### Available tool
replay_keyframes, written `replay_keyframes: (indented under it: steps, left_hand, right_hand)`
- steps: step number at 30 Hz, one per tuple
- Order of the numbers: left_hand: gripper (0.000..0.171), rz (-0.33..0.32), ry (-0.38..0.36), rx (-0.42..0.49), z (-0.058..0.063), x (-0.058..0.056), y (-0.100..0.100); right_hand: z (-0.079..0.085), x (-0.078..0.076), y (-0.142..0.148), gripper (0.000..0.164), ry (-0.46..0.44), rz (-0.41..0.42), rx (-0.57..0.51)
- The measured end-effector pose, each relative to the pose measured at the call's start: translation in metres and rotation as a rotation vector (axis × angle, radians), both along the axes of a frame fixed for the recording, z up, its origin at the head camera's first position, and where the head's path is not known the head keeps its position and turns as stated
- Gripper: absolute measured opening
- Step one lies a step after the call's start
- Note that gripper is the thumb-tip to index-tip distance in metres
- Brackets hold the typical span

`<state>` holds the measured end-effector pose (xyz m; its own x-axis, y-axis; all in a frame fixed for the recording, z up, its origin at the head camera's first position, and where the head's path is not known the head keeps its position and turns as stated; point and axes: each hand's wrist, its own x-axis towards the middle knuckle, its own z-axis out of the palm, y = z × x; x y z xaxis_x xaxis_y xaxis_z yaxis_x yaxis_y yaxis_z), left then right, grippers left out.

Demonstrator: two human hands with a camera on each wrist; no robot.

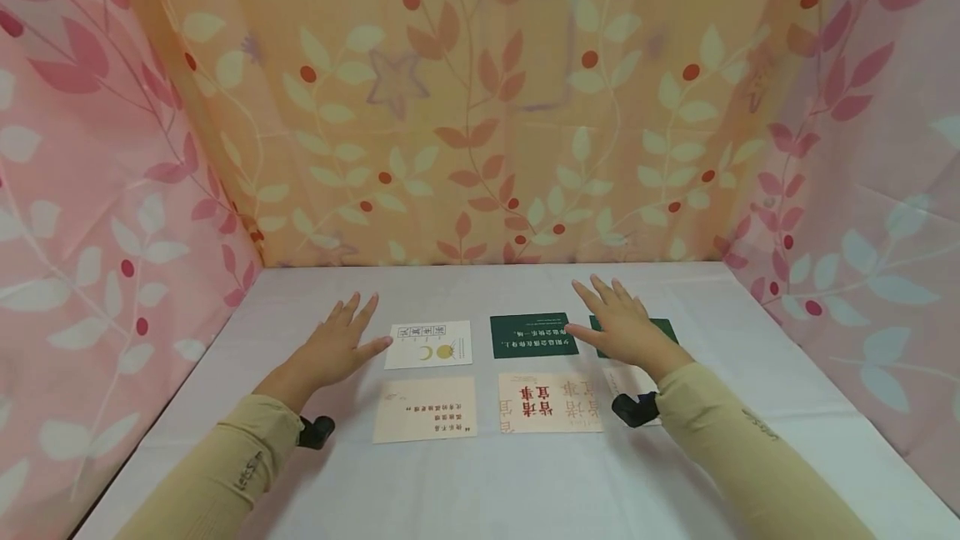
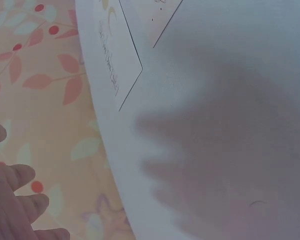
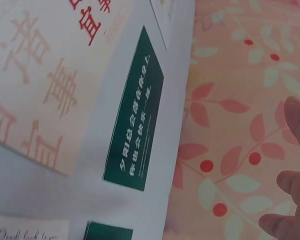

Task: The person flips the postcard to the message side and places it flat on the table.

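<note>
Fingers spread, my left hand [image 1: 337,348] hovers left of a white card [image 1: 429,345] with a yellow crescent and black characters. Below that card lies a cream card [image 1: 425,409] with small brown text. My right hand [image 1: 621,330] is held with straight fingers over a second green card [image 1: 662,328], which it partly covers. Its thumb overlaps the right edge of a green card [image 1: 528,336] with white characters; in the right wrist view this card lies apart from the fingers. A cream card [image 1: 551,403] bears red characters. Another pale card [image 1: 617,382] is mostly hidden under the right wrist.
The cards lie in two rows on a white tabletop [image 1: 495,482]. An orange leaf-patterned cloth [image 1: 480,148] hangs behind it, with pink patterned cloths [image 1: 82,190] at the left and right. Black wrist devices [image 1: 317,432] sit by the beige sleeves [image 1: 217,465].
</note>
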<state>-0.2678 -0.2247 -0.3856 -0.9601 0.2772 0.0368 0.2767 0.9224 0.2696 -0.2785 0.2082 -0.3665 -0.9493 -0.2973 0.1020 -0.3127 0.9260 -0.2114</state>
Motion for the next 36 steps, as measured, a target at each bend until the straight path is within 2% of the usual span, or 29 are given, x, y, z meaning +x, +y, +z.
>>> replay_keyframes:
  steps: [12, 18, 24, 31, 36]
  left_hand:
    - [0.086, -0.001, -0.051, 0.139, -0.003, -0.005, 0.0]
    - [0.087, 0.01, -0.08, 0.166, -0.006, -0.007, 0.001]
    - [0.089, 0.01, -0.106, 0.213, -0.008, -0.01, 0.001]
    - [0.087, -0.009, -0.106, 0.271, -0.013, -0.015, 0.0]
    - [0.087, 0.014, -0.139, 0.289, -0.017, -0.016, -0.002]
  right_hand:
    - [0.0, -0.012, -0.027, 0.085, -0.048, 0.019, -0.074]
    - [-0.002, -0.018, -0.043, 0.085, -0.062, 0.023, -0.106]
    - [-0.005, -0.023, -0.059, 0.081, -0.077, 0.06, -0.141]
    - [-0.008, -0.026, -0.08, 0.079, -0.107, 0.072, -0.176]
    - [-0.013, -0.027, -0.096, 0.077, -0.119, 0.069, -0.198]
